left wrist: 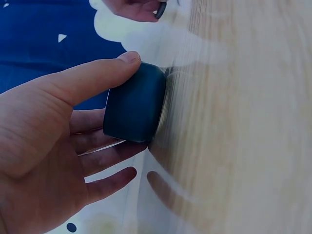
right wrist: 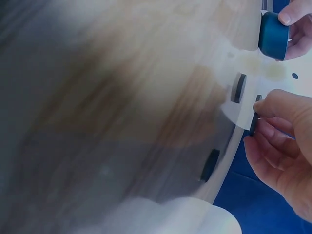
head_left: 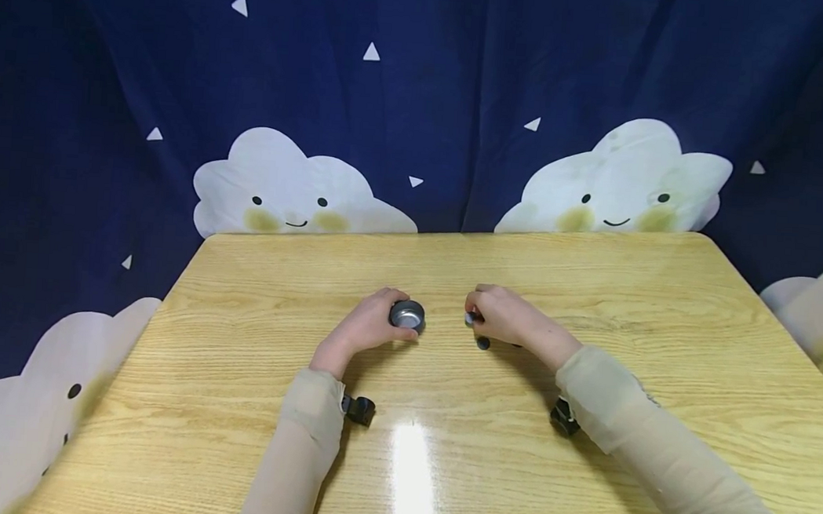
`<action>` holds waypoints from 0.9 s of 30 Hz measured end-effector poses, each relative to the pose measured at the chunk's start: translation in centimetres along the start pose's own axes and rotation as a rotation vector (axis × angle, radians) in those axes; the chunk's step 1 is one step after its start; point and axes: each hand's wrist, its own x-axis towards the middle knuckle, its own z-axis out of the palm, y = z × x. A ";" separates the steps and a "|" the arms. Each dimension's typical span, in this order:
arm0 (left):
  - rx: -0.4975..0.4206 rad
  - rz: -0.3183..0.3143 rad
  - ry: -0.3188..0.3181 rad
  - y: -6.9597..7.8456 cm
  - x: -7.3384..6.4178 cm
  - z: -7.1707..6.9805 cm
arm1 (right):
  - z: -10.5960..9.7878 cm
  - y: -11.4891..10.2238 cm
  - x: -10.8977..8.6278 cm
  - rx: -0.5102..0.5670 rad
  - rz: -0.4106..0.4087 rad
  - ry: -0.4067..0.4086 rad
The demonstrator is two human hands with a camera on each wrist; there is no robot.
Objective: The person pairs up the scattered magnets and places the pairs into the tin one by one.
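Observation:
Near the middle of the table, my left hand (head_left: 372,317) grips a small round metal cup (head_left: 408,316) around its side. The cup is dark outside and silvery inside, its mouth facing up, with nothing seen in it. Thumb and fingers lie on opposite sides of the cup (left wrist: 136,105) in the left wrist view. To the right of it, my right hand (head_left: 503,311) pinches a small dark disc (right wrist: 256,114) between thumb and fingers. Two similar discs rest on the table by that hand: one nearer disc (right wrist: 238,88) and one farther disc (right wrist: 210,165), which the hand mostly hides in the head view.
The light wooden table (head_left: 276,280) ends at the back against a dark blue curtain (head_left: 421,92) printed with clouds and white triangles. Black devices are strapped at the left wrist (head_left: 360,409) and the right wrist (head_left: 564,417). Light glares off the tabletop near the front.

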 end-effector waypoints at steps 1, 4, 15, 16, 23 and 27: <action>0.000 0.000 0.000 0.0 0.0 0.0 | 0.0 -0.1 0.1 -0.008 -0.004 0.003; -0.005 0.002 0.001 -0.2 0.1 0.1 | -0.1 -0.3 0.3 -0.024 -0.011 0.020; -0.043 0.006 -0.013 -0.7 0.2 0.0 | -0.3 -1.6 1.2 -0.013 -0.041 0.068; -0.044 0.006 -0.012 -0.7 0.2 0.0 | -0.2 -1.7 1.3 -0.009 -0.042 0.070; -0.058 0.003 -0.011 -0.8 0.2 0.0 | -0.3 -2.4 2.0 0.019 -0.065 0.097; -0.071 0.005 -0.012 -0.7 0.2 0.0 | -0.4 -2.9 2.3 0.035 -0.071 0.094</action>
